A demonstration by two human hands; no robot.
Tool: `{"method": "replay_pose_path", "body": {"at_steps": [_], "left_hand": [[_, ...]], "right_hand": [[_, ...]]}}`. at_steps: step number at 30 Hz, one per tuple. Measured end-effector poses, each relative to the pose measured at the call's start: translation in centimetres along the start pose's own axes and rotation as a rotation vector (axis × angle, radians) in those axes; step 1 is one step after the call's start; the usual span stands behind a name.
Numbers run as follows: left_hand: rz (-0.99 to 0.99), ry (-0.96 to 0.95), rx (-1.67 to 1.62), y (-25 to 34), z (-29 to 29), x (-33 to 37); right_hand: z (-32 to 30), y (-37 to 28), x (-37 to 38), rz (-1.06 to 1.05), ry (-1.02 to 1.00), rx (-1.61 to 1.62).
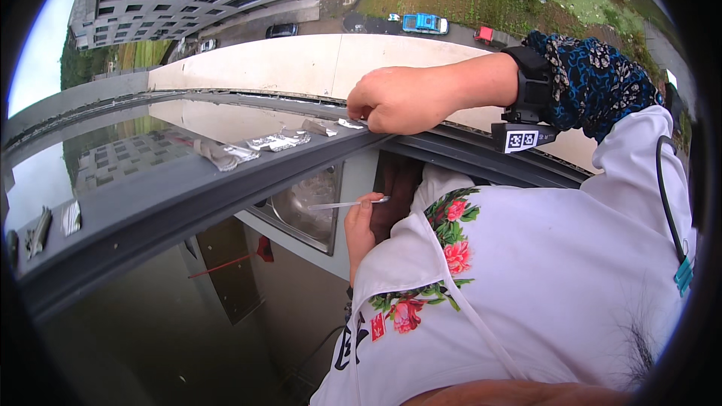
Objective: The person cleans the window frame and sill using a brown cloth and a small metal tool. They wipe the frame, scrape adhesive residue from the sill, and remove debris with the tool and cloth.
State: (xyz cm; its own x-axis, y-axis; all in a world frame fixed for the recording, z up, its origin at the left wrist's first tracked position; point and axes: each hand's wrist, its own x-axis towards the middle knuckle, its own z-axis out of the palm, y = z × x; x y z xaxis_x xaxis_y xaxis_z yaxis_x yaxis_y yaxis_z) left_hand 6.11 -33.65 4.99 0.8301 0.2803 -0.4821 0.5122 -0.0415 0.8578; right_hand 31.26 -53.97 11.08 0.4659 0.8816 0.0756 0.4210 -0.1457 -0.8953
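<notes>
My right hand (pixel 406 101), in a black wrist strap and dark patterned cuff, reaches over the grey window frame (pixel 188 199). Its fingers are curled closed at the frame, beside a small silvery foil scrap (pixel 350 124); what they pinch, if anything, is hidden. Further left along the frame lie crumpled foil strips (pixel 278 141) and a greyish peeled piece (pixel 214 154). Two more scraps, one of them silver (pixel 71 218), rest at the far left. Lower down, my left hand (pixel 360 227) grips a thin pale stick-like tool (pixel 332 205); its forearm is hidden behind my white flowered garment (pixel 511 256).
Beyond the frame runs a pale outer ledge (pixel 248 68). Far below are a road, a blue vehicle (pixel 425 24), a dark car (pixel 282 30) and greenery, with a grey building (pixel 165 0) opposite. A metal sink (pixel 304 207) shows below the frame, beside dark glass (pixel 150 316).
</notes>
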Motion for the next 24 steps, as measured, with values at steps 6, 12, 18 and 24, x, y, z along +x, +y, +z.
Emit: {"method": "replay_pose_path", "body": {"at_steps": [6,12,18,24], "left_hand": [[0.037,-0.035,-0.064,-4.9,-1.7,3.6],[0.098,-0.024,-0.036,-9.7,-2.9,5.5],[-0.001,0.001,-0.268,-9.9,-2.3,4.2],[0.043,0.062,-0.192,-10.0,-2.2,4.2]], "right_hand": [[-3.5,-5.0,0.6,0.049,0.149,0.480],[-6.1,-9.0,-1.0,-0.679,0.471,-0.451],[1.7,-1.7,1.5,-0.622,0.684,0.687],[6.7,8.0,-0.8,-0.145,0.399,0.715]]}}
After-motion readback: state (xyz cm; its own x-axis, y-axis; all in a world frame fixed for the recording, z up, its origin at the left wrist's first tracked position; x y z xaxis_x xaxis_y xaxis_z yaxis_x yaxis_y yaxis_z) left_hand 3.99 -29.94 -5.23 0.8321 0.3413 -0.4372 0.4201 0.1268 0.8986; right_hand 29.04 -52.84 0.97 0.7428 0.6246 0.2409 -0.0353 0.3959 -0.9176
